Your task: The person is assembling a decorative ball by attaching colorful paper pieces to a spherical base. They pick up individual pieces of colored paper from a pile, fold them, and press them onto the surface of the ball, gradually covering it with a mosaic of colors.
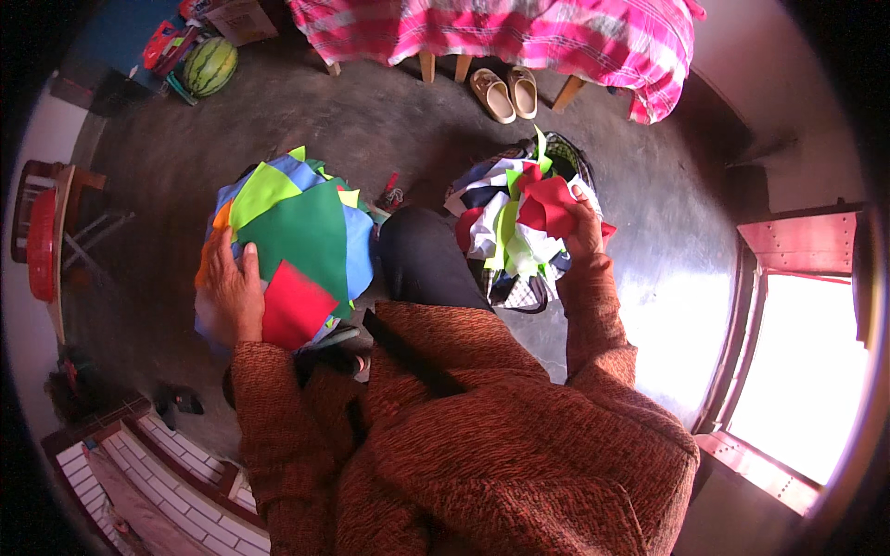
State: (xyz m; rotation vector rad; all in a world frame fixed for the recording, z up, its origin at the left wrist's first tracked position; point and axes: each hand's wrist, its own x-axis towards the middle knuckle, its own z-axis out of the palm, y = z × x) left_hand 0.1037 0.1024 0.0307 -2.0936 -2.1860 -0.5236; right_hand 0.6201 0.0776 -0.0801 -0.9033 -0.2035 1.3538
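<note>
My left hand [240,285] rests on the left edge of a broad pile of fabric pieces, its thumb raised beside a green piece [295,229]. A red piece [299,306] lies over the green one, near my fingers, with yellow-green, blue and orange pieces around them. On the right, my right hand [585,215] grips a red cloth piece [546,207] above a checked bag [521,295]. The bag is heaped with crumpled white, lime, red and dark cloth scraps [511,236]. What supports the left pile is hidden beneath it.
My dark-trousered knee [424,250] is between the two heaps. Tan clogs [499,97] stand by a table with a pink checked cloth [528,35]. A watermelon [211,67] lies at the upper left. A small red item [391,182] is on the floor. Bright light enters through the doorway [799,368].
</note>
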